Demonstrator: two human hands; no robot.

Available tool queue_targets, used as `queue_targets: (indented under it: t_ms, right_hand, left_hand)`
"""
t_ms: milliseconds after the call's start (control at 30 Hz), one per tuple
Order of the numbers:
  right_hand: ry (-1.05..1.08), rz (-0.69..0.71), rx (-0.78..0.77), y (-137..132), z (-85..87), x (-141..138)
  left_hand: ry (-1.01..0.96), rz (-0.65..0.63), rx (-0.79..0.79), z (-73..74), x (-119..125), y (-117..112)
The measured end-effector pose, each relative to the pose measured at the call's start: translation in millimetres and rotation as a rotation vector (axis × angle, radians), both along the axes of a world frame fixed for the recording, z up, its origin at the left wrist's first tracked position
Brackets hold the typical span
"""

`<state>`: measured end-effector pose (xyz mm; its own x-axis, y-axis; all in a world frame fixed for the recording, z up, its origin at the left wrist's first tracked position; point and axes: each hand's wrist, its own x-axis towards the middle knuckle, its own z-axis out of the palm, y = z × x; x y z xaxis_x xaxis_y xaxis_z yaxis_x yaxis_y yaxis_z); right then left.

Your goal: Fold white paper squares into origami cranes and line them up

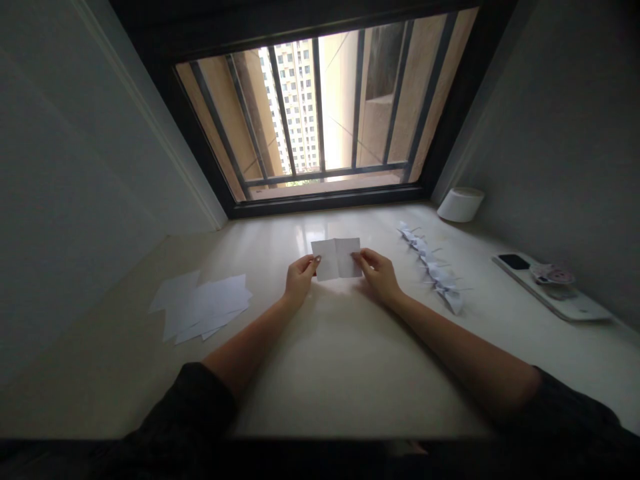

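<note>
A small white sheet of paper (338, 261) with a crease down its middle is held up above the white surface. My left hand (300, 277) pinches its left edge between thumb and fingers. At the opposite edge, my right hand (379, 272) grips the sheet the same way. To the left lies a loose, overlapping pile of white paper sheets (210, 303). Right of my right hand, a row of folded paper figures (430, 267) runs from near the window toward me; they look like small origami birds.
A phone (575, 303) lies at the right, with a pinkish round item (553, 273) on it. By the right wall stands a white cylindrical object (460, 204). A dark-framed window (330, 207) with bars closes off the back of the white surface (350, 380).
</note>
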<state>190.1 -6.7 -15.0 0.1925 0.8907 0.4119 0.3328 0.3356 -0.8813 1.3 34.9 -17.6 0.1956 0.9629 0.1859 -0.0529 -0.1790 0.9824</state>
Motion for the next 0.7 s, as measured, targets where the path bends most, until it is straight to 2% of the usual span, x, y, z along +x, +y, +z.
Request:
queue_targets:
  t_ms: [167, 533, 700]
  right_hand:
    - [0.173, 0.045, -0.062, 10.7, -8.6, 2.9]
    - [0.258, 0.049, -0.125, 10.3, -6.4, 2.1]
    - [0.303, 0.068, -0.040, 10.0, -8.8, 0.5]
  left_hand:
    - [-0.010, -0.008, -0.023, -0.5, 0.8, 0.9]
    - [-0.026, -0.015, -0.059, 1.4, 0.3, 0.5]
    - [-0.112, 0.040, -0.116, 3.2, 0.3, 0.8]
